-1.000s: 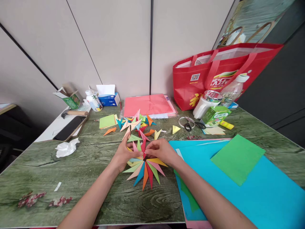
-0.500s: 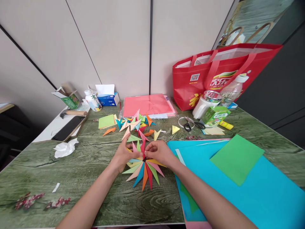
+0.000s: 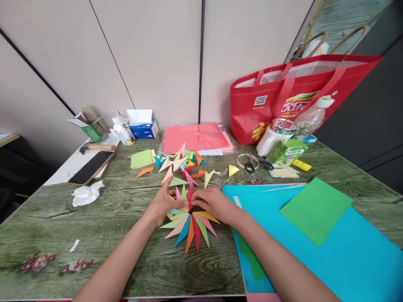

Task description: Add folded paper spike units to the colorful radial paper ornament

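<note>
A ring of folded paper points in many colours, a paper star (image 3: 191, 228), lies on the table in front of me. My left hand (image 3: 166, 202) grips its upper left side, thumb near the centre hole. From the right, my right hand (image 3: 214, 202) pinches at the red folded piece (image 3: 189, 195) at the top of the ring. Just beyond the hands is a loose pile of folded paper pieces (image 3: 179, 162) in orange, blue, pink, green and yellow. A single yellow folded piece (image 3: 233, 170) sits apart to its right.
Blue paper sheets (image 3: 261, 235) with a green square (image 3: 316, 211) cover the right side. Scissors (image 3: 250, 164), a green box (image 3: 288, 152) and a red bag (image 3: 252, 107) stand behind. At left are crumpled tissue (image 3: 87, 193), a phone (image 3: 91, 167) and a hammer (image 3: 100, 147).
My right hand has shifted slightly, its fingers flatter over the red piece. The left hand keeps its hold on the star. The camera view has moved a little.
</note>
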The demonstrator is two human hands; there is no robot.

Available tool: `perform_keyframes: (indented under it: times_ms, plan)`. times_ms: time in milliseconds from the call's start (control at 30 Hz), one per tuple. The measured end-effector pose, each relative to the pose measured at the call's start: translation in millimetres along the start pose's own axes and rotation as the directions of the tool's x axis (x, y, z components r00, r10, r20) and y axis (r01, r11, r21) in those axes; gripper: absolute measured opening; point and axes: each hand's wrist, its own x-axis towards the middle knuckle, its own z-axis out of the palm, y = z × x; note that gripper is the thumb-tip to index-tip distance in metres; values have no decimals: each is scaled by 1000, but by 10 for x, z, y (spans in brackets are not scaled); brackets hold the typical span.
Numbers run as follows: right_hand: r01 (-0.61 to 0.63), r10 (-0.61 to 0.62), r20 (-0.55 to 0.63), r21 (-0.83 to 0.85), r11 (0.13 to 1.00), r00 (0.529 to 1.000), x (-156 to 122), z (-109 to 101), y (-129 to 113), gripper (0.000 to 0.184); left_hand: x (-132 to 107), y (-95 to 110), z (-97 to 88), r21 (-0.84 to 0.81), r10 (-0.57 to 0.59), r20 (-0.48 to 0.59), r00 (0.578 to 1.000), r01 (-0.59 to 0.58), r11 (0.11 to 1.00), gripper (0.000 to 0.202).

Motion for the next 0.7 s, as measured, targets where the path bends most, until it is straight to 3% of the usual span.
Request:
perform_keyframes:
  times_ms: [300,500,700]
  plan:
    - [64,-62,17,-218,974,998,-30,59,21,15,-21,36,-2,31,67,9,998,-68,997,118]
    - [21,-13,59,-128,992,998,-37,-6,-50,15,-45,37,12,43,68,35,997,-70,997,117]
    - [-9,20,66,-163,987,998,-43,5,-75,14,-33,27,-4,52,66,18,998,-66,996,120]
